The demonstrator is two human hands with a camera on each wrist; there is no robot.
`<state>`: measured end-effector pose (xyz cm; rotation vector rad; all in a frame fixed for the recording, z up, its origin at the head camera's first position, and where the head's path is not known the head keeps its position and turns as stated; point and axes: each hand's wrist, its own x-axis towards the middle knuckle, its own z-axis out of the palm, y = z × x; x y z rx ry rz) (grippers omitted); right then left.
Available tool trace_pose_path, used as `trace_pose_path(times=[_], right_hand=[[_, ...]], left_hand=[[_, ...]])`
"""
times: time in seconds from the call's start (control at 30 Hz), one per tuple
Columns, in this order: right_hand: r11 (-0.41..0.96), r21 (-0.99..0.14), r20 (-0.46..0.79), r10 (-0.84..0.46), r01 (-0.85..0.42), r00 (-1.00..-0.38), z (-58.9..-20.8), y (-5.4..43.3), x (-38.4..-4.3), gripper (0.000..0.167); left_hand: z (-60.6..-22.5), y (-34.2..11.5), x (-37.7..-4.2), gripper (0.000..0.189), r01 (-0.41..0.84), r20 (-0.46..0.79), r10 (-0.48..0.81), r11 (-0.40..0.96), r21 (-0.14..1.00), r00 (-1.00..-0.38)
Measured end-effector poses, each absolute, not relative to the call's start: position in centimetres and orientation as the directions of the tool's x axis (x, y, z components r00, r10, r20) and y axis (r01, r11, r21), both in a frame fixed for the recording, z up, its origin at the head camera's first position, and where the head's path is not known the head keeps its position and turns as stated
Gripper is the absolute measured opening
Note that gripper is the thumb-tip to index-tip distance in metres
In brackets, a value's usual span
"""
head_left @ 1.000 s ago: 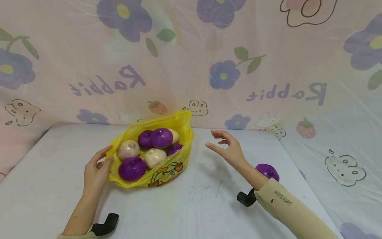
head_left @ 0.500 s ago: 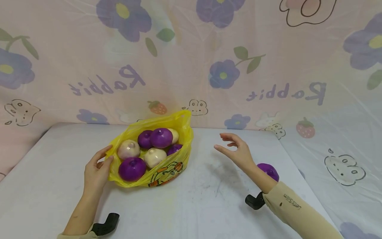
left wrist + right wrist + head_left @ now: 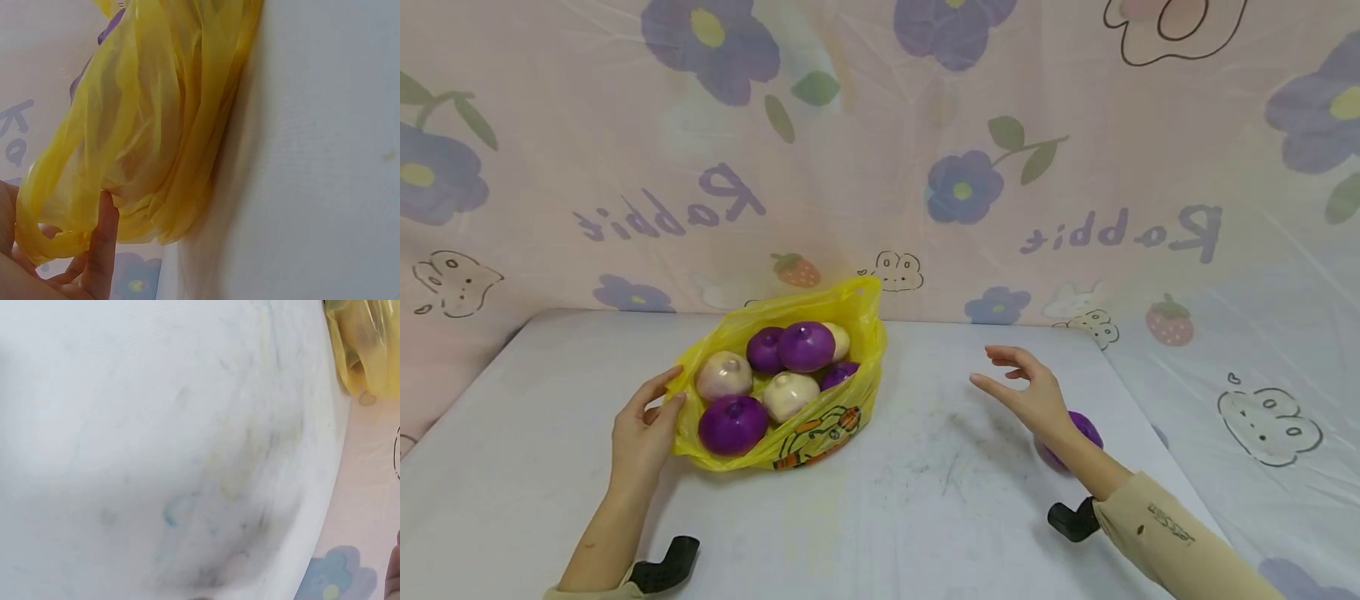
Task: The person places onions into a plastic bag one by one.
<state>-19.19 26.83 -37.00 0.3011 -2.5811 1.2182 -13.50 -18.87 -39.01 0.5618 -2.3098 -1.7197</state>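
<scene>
A yellow plastic bag (image 3: 831,437) lies with its mouth spread wide on the table, several purple and whitish onions inside, among them a purple onion (image 3: 733,425) at the front. My left hand (image 3: 643,429) pinches the bag's left rim between thumb and fingers; the left wrist view shows the yellow film (image 3: 150,125) bunched by the fingers. My right hand (image 3: 1033,396) is held over the right part of the table, fingers loosely bent and nothing in them. Behind its wrist a lone purple onion (image 3: 1084,429) sits on the table, partly hidden by the forearm.
The white table (image 3: 880,533) carries faint dark smudges right of the bag. A printed cloth (image 3: 865,167) with flowers and rabbits hangs behind its far edge and down the right side. Black camera mounts (image 3: 666,565) stick out at both wrists.
My right hand has moved right and slightly nearer to me, from beside the bag to over by the lone purple onion. The left hand and the bag stay where they were.
</scene>
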Motion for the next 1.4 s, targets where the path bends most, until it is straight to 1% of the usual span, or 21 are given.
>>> trace_pose_path(times=[0.33, 0.53, 0.73, 0.97, 1.23, 1.4], right_hand=[[0.689, -0.673, 0.329, -0.045, -0.267, -0.943, -37.2, 29.5, -18.3, 0.052], [0.739, -0.638, 0.315, -0.007, -0.217, -0.949, -37.0, 31.6, -17.4, 0.053], [0.772, -0.61, 0.289, 0.01, -0.177, -0.957, -37.7, 33.2, -16.5, 0.054], [0.775, -0.617, 0.258, 0.036, -0.136, -0.965, -38.5, 34.4, -15.8, 0.056], [0.775, -0.627, 0.217, 0.072, -0.083, -0.973, -39.2, 35.4, -15.1, 0.058], [0.765, -0.644, 0.126, 0.091, -0.012, -0.988, -39.7, 35.8, -14.6, 0.063]], left_hand=[[-39.1, -19.0, -13.5, 0.043, -0.177, -0.058, -0.419, 0.253, 0.951, -0.906], [-39.2, -18.9, -13.7, 0.042, -0.167, -0.053, -0.425, 0.234, 0.958, -0.904], [-39.2, -18.9, -13.7, 0.042, -0.15, -0.045, -0.436, 0.208, 0.967, -0.899], [-39.4, -18.9, -13.7, 0.041, -0.128, -0.033, -0.447, 0.184, 0.975, -0.894], [-39.6, -19.1, -13.8, 0.039, -0.11, -0.051, -0.458, 0.102, 0.989, -0.887], [-39.5, -19.0, -13.8, 0.04, -0.135, -0.052, -0.466, 0.147, 0.98, -0.883]])
